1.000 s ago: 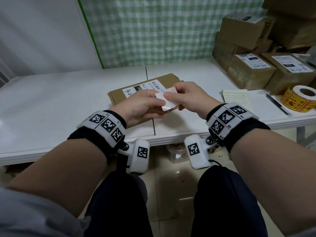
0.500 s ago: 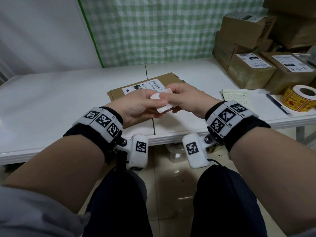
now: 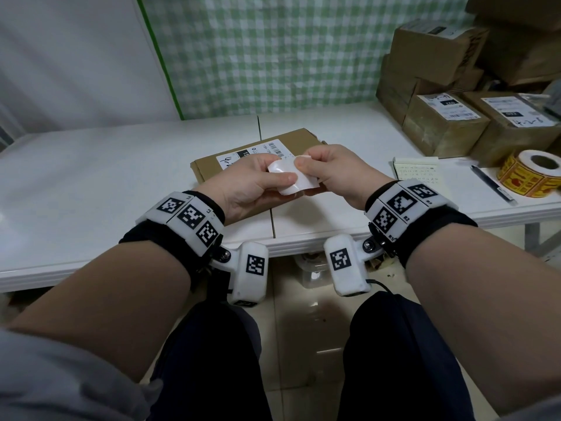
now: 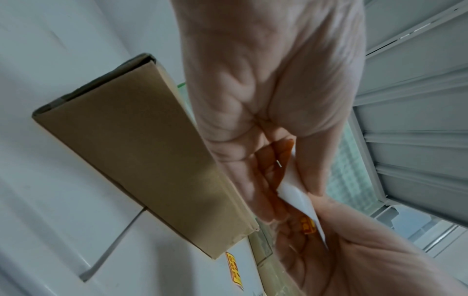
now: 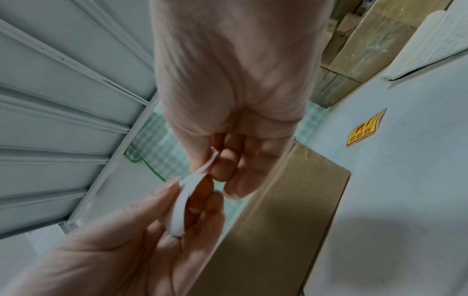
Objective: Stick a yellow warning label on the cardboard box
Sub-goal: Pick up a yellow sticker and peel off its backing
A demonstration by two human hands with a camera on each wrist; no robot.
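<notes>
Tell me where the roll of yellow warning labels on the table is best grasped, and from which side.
The label roll lies flat near the table's right edge, its hollow core facing up. Probably best taken from above, with the right hand: thumb in the core, fingers on the outer wall. The pen lies close on its left.

Two hands were in view, a left hand (image 3: 252,183) and a right hand (image 3: 331,168). Between them was one white label piece (image 3: 293,177). One flat cardboard box (image 3: 212,168) lay on the table (image 3: 91,177). At the right stood a stack of perhaps six brown parcels (image 3: 446,123), partly cropped. There was one label roll (image 3: 531,173), one pen (image 3: 491,183) and one notepad (image 3: 417,170).
</notes>
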